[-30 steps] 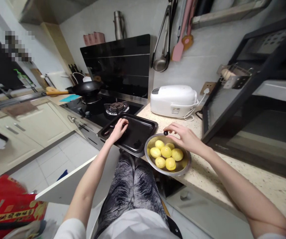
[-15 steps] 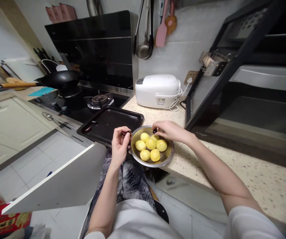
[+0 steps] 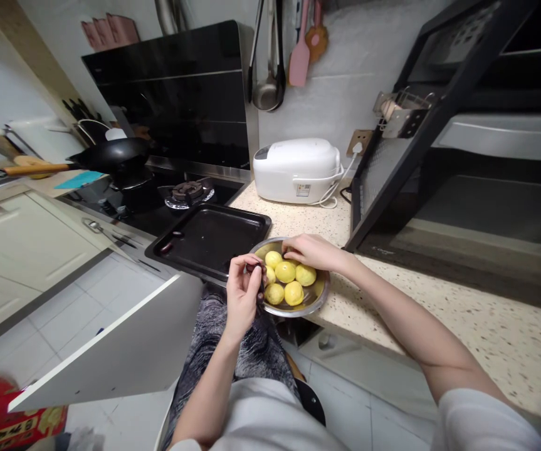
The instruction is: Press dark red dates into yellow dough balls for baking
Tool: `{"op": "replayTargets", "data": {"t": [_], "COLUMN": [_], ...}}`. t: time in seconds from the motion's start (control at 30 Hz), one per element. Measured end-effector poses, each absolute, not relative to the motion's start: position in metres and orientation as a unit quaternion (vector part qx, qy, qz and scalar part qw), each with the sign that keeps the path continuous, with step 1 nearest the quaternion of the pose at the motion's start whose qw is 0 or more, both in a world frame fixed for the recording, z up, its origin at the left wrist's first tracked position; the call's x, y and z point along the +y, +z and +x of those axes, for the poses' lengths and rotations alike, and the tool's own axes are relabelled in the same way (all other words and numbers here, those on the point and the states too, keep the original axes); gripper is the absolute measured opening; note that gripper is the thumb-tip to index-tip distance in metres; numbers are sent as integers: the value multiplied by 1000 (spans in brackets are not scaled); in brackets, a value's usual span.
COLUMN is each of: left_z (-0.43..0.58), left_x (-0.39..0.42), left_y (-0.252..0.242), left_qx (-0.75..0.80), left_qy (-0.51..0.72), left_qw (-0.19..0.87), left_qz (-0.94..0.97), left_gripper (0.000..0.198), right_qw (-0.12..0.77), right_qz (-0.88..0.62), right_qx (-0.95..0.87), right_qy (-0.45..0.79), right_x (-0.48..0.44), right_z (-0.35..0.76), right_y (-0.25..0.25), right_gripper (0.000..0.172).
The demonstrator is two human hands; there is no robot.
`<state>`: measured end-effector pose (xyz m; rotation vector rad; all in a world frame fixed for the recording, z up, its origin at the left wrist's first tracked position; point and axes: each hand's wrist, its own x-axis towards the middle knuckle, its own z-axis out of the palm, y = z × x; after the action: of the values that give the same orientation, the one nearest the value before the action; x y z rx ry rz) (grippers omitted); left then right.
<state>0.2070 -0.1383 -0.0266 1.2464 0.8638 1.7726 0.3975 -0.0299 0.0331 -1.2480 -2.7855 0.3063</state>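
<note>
My left hand [image 3: 242,289] is closed on a small cluster of dark grapes [image 3: 259,294], held at the left rim of a metal bowl [image 3: 318,299]. Several round yellow lemons [image 3: 284,272] lie in the bowl. Over its far side, my right hand [image 3: 310,249] has its fingertips pinched together close to the lemons; what they hold, if anything, is hidden. A black baking tray [image 3: 214,235] lies left of the bowl, with a few dark, elongated grapes [image 3: 167,248] near its left edge.
Behind the bowl stands a white rice cooker [image 3: 297,170] on the speckled counter [image 3: 392,300]. A black oven [image 3: 486,213] is at the right. Left of them are a gas burner [image 3: 188,193] and a wok [image 3: 115,156]. An open cabinet door [image 3: 120,341] juts out below.
My left hand has moved right, over the bowl's left rim, with the grapes. My right hand has shifted slightly left and lower; the dark grape at its fingertips no longer shows clearly.
</note>
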Motion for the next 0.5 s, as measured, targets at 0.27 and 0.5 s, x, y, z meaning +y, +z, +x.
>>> {"op": "replayTargets", "data": {"t": [0.27, 0.5], "left_z": [207, 208], "left_x": [-137, -136], "left_y": [-26, -28], "left_qx": [336, 341], "left_qy": [697, 699], "left_qw": [411, 403], "left_qz": [483, 483], "left_gripper": [18, 19], "right_qw": [47, 35], "right_qz": [-392, -400], "right_qx": [-909, -904], "right_qy": [137, 147], "right_x": [-26, -24], "right_z": [400, 402], "right_y": [33, 35], "right_gripper": [22, 24]}}
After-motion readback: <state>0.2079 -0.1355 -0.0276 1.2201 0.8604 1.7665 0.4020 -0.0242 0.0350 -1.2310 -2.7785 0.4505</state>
